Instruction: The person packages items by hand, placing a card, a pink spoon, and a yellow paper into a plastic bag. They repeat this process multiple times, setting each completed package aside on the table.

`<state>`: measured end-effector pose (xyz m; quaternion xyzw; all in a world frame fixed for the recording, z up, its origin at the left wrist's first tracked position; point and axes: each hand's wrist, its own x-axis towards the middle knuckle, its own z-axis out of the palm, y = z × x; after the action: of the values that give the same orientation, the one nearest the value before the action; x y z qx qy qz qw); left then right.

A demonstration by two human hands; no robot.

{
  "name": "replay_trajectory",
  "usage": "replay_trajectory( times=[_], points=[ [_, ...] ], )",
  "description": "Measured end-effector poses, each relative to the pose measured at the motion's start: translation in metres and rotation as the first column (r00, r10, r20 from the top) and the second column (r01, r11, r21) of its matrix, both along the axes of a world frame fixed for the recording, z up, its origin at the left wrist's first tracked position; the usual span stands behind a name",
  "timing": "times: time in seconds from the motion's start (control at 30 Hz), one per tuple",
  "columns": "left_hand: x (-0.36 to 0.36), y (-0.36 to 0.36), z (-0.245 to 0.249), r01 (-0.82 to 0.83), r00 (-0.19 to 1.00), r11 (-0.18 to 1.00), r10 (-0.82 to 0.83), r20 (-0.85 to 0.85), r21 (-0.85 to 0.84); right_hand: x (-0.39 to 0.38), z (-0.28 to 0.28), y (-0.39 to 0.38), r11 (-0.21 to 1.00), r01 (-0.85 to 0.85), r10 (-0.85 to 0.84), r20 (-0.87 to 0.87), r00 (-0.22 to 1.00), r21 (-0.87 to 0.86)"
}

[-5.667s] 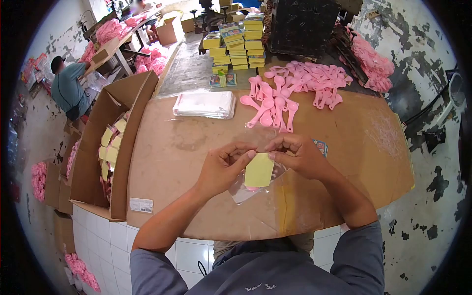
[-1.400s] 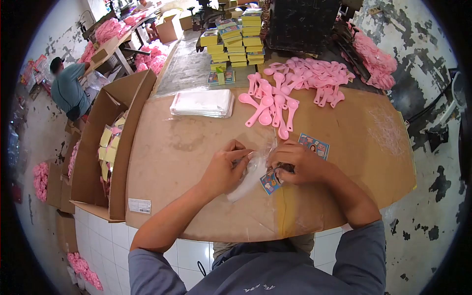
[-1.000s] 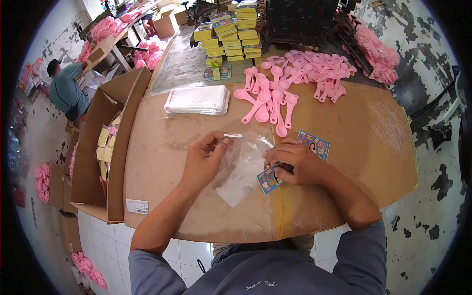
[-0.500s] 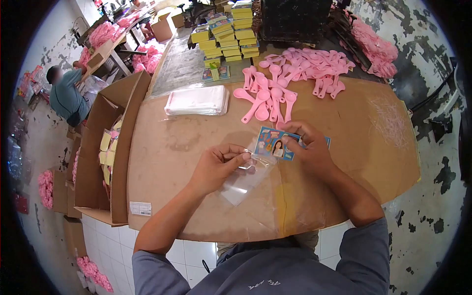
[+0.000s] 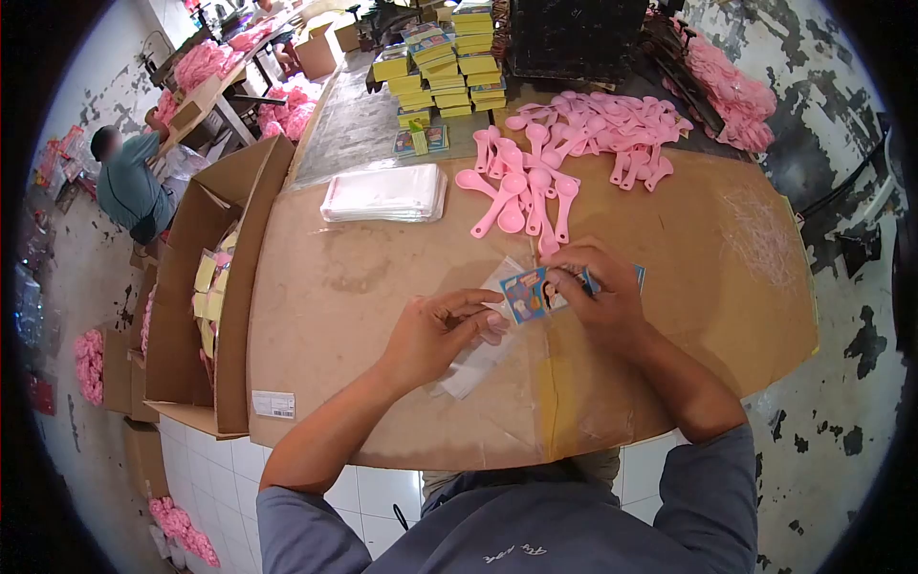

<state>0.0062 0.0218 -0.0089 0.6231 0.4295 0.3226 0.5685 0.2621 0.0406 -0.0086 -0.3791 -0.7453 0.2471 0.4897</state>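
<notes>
My left hand (image 5: 442, 330) pinches the edge of a clear plastic bag (image 5: 475, 366), which hangs down over the cardboard-covered table. My right hand (image 5: 598, 287) holds a blue printed card (image 5: 526, 295) between thumb and fingers, its left end at the bag beside my left fingertips. More blue card shows behind the right hand. Pink spoons (image 5: 521, 203) lie in a heap just beyond my hands. A stack of clear bags (image 5: 382, 194) rests on the table at the upper left.
Stacks of cards (image 5: 449, 62) stand at the back. An open cardboard box (image 5: 253, 287) holding packed items is at the left. A person (image 5: 131, 182) sits at another table. Loose clear strands (image 5: 755, 230) lie at the right.
My left hand has moved slightly right, nearer the card. The card has tilted and moved slightly down, and the bag's upper part now spreads up behind it.
</notes>
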Motion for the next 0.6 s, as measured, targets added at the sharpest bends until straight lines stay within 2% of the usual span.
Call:
replay_trajectory(
  times=[0.07, 0.17, 0.23, 0.27, 0.37, 0.43, 0.53, 0.6],
  points=[
    [0.001, -0.001, -0.001, -0.011, 0.998, 0.999, 0.013, 0.06, -0.038, -0.001, -0.004, 0.0, 0.998, 0.064, -0.067, -0.123, 0.99, -0.025],
    [0.002, -0.001, 0.0, -0.048, 0.996, 0.999, 0.05, 0.08, -0.023, -0.002, -0.011, 0.001, 0.998, 0.03, -0.023, -0.126, 0.992, 0.048],
    [0.002, 0.0, -0.004, -0.07, 0.993, 0.998, 0.071, 0.097, -0.01, 0.0, -0.003, -0.002, 0.997, -0.043, 0.043, 0.009, 0.999, 0.06],
    [0.001, 0.0, -0.003, -0.069, 0.997, 0.997, 0.068, 0.048, 0.035, 0.0, 0.0, -0.003, 0.995, -0.08, 0.075, 0.077, 0.994, 0.062],
    [0.0, -0.001, 0.002, -0.04, 0.995, 0.988, 0.053, -0.087, 0.151, -0.003, 0.002, -0.003, 0.987, -0.16, 0.157, 0.123, 0.98, 0.018],
    [0.001, -0.004, 0.004, 0.011, 0.986, 0.98, 0.022, -0.165, 0.199, -0.008, -0.002, -0.005, 0.99, -0.138, 0.14, 0.082, 0.987, -0.025],
    [0.001, -0.004, 0.008, 0.044, 0.989, 0.978, -0.013, -0.149, 0.204, -0.005, -0.003, -0.004, 0.991, -0.089, 0.095, 0.052, 0.994, -0.1],
    [-0.001, -0.002, 0.006, 0.015, 0.999, 0.991, -0.011, -0.034, 0.133, -0.001, -0.001, 0.0, 0.989, -0.098, 0.102, 0.039, 0.994, -0.111]
  ],
)
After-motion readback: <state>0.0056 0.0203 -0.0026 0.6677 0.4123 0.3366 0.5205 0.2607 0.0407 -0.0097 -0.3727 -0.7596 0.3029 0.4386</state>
